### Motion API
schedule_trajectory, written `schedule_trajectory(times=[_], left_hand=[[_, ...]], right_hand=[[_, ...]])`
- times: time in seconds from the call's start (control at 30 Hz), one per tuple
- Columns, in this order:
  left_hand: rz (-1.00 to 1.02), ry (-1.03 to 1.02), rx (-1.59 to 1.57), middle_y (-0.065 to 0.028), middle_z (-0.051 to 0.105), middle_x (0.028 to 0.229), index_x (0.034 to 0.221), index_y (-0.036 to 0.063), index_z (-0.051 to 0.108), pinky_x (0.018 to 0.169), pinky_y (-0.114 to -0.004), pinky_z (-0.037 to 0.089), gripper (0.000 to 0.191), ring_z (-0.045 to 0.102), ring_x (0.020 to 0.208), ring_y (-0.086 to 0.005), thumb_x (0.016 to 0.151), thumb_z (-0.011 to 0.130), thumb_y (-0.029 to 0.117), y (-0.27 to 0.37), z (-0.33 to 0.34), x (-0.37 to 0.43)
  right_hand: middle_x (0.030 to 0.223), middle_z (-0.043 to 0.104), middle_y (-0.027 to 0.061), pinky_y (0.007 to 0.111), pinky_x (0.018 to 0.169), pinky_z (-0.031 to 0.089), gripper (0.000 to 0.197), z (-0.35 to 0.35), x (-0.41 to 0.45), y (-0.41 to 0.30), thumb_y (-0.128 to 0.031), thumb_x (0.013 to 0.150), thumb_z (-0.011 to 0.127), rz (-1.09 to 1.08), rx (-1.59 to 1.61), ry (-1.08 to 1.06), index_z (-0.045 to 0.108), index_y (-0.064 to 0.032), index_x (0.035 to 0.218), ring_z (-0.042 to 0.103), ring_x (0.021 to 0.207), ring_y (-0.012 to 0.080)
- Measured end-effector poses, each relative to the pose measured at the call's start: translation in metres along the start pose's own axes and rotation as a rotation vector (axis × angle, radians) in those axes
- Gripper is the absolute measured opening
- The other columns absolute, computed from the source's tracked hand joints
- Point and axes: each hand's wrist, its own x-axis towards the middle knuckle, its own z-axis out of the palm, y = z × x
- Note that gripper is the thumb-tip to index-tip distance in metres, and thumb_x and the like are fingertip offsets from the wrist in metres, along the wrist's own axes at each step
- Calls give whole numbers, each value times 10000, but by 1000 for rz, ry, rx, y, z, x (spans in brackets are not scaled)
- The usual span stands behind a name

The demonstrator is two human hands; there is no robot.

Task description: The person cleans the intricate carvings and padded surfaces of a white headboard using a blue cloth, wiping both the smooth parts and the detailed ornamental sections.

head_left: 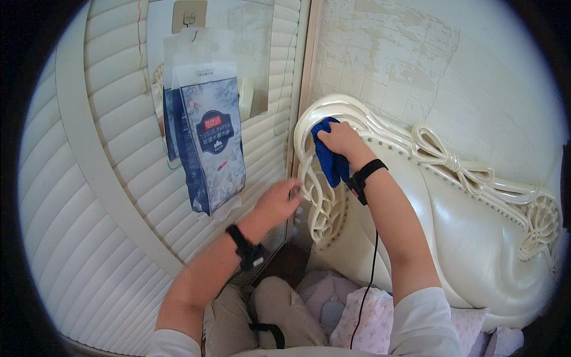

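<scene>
A dark blue cloth (331, 163) is gripped in my right hand (345, 140) and lies against the inner side of the headboard's scrolled top corner. The cloth's lower part hangs over the openwork. My left hand (280, 199) is at the outer left edge of the carved openwork (317, 205), its fingers curled. Blur hides whether those fingers touch or grip the carving. The headboard (401, 196) has a glossy cream padded face, a row of studs along its border and a carved bow (453, 160) on the top rail.
A tissue pack (218, 147) bearing writing hangs from an adhesive hook (189, 17) on the white louvered panel (120, 214) at left. Behind the headboard is a textured wall (401, 58). A floral pillow (368, 319) lies below, and a black cable (369, 285) hangs from my right wrist strap.
</scene>
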Motion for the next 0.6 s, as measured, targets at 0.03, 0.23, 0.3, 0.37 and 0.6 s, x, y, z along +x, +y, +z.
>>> schedule_trajectory(times=[0.03, 0.23, 0.3, 0.37, 0.6], left_hand=[[-9, -8, -7, -199, 633, 1118, 1191, 43, 569, 941, -440, 458, 331, 580, 1080, -378, 904, 564, 208, 14, -10, 23], [167, 251, 173, -240, 600, 1213, 1257, 20, 531, 983, -414, 443, 425, 574, 1126, -391, 927, 568, 286, 48, -61, 138], [147, 232, 136, -250, 599, 1205, 1252, 7, 535, 989, -427, 433, 451, 563, 1134, -400, 930, 547, 323, 46, -66, 170], [122, 218, 99, -259, 597, 1197, 1247, -5, 539, 995, -440, 423, 482, 552, 1142, -408, 932, 527, 359, 37, -58, 196], [-20, 107, -11, -287, 597, 1189, 1233, -43, 544, 967, -438, 431, 634, 566, 1122, -418, 961, 455, 523, 9, -23, 233]], right_hand=[[1169, 590, 313, 451, 904, 506, 557, 2, 4, 8, -448, 841, 534, 6, -4, -6, 635, 15, 1134, 596, 1043, 439], [1107, 615, 279, 488, 867, 508, 441, 3, -10, 15, -338, 864, 566, -67, -9, 35, 598, 29, 1107, 626, 977, 441], [1082, 612, 250, 494, 816, 524, 410, 7, -22, 7, -314, 862, 572, -89, -70, 165, 557, 19, 1101, 646, 928, 423], [1042, 597, 240, 491, 750, 538, 311, 0, -30, 5, -249, 870, 566, -115, -100, 225, 540, -38, 1097, 655, 869, 413], [985, 554, 229, 479, 721, 535, 207, 9, -27, 22, -197, 901, 538, -265, -60, 297, 609, -144, 1088, 637, 802, 413]])
